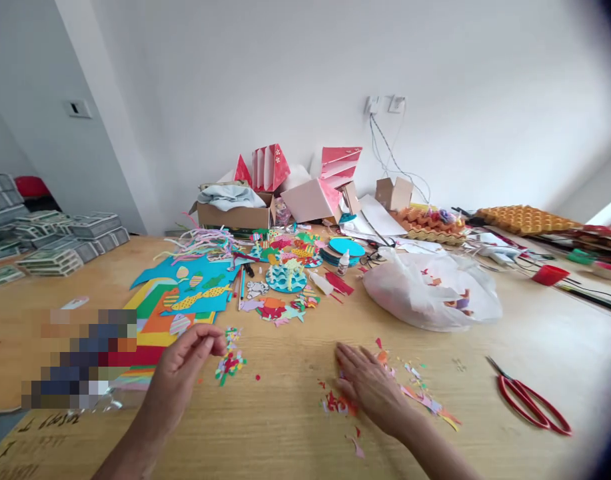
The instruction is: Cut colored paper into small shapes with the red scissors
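My right hand (374,387) lies flat on the wooden table (285,433), fingers stretched out over a scatter of coloured paper scraps (338,403). More of these cut strips (430,402) spread to the right of that hand. My left hand (185,357) is raised with its fingers curled in and the thumb against them; whether anything small is pinched there is hidden. Just right of it lies a small heap of tiny paper pieces (230,363), with one red dot (258,377) apart. Red-handled scissors (530,400) rest at the right.
A white plastic bag (430,300) with scraps sits behind my right hand. Coloured paper sheets (145,313) with fish cut-outs lie left. Farther back are a glue bottle (344,263), blue discs (346,247), a cardboard box (230,217) and orange egg trays (525,220).
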`<state>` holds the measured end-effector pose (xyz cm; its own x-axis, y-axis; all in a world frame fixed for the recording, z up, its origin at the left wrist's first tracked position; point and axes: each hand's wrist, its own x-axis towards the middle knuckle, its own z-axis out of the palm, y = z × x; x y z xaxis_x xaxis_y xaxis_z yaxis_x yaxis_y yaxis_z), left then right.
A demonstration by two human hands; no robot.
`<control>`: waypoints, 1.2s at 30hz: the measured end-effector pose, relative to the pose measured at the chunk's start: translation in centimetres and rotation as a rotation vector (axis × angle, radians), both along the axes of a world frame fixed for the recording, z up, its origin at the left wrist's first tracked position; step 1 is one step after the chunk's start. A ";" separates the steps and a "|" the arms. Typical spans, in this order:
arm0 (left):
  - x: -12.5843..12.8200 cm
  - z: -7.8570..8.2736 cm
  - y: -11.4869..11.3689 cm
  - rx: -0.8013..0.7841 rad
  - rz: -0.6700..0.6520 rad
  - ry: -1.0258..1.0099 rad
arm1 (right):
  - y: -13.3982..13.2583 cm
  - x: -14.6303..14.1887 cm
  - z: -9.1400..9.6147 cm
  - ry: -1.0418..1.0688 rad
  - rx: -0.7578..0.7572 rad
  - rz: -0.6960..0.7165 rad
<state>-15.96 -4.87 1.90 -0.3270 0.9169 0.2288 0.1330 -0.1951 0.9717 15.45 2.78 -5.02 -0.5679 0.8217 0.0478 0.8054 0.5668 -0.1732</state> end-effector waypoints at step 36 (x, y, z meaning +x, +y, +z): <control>-1.2 -8.2 0.9 0.033 -0.485 1.456 | -7.2 -1.9 -2.6 0.091 -0.025 0.179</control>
